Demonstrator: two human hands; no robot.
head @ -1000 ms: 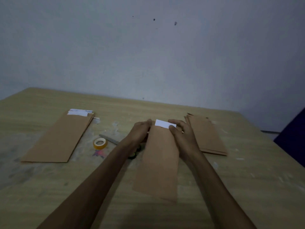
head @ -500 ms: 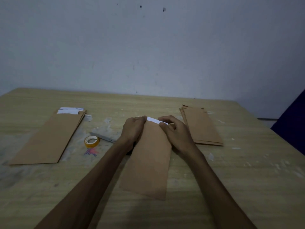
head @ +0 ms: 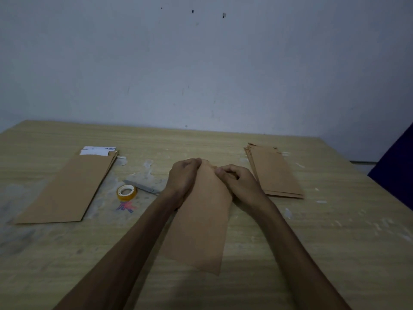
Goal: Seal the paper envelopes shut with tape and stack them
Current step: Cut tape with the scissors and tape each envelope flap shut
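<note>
No readable text, labels, brands or numbers. Red-and-blue mark [head: 125, 207] on table [head: 335, 242] near tape roll [head: 126, 192]: illegible.

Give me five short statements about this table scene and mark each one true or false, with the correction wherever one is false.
1. Both hands, the left hand and the right hand, hold the far end of the brown paper envelope in the middle. True.
2. The yellow roll of tape sits on the right-hand stack of brown envelopes. False: it lies on the light wooden table, left of the hands.
3. White paper shows at the far end of the left-hand brown envelope pile. True.
4. The left hand holds the grey metal blade. False: it lies on the table beside the tape.
5. The middle envelope stands upright. False: it lies on the table.
</note>
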